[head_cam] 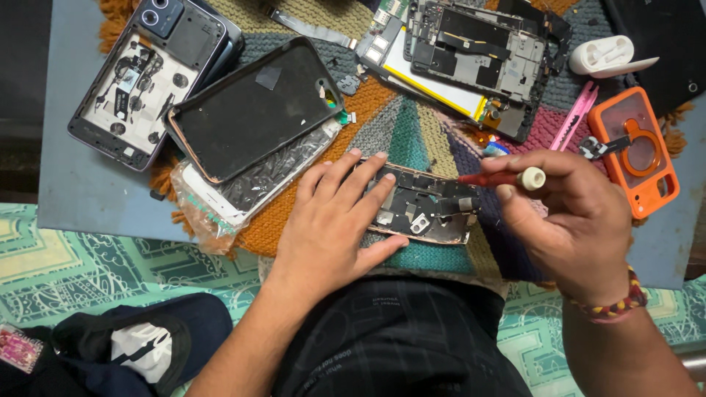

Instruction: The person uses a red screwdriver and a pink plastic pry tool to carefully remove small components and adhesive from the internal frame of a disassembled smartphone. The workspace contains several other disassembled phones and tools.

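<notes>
Left hand (334,220) lies flat with fingers spread, pinning the opened phone (426,206) on the knitted mat (412,132) (centre, near edge), right hand (573,220) pinches 1 red screwdriver (500,178), so I'd keep that tip square and press lightly.

The opened phone (426,204) at centre shows bare, dull metal. It lies on a rough knitted mat (397,125). The orange case (638,154) at right looks like smooth matt plastic.

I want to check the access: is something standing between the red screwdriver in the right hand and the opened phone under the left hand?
Nothing visible. The red screwdriver in the right hand reaches the opened phone at its right end; the left hand covers only the left part.
</notes>
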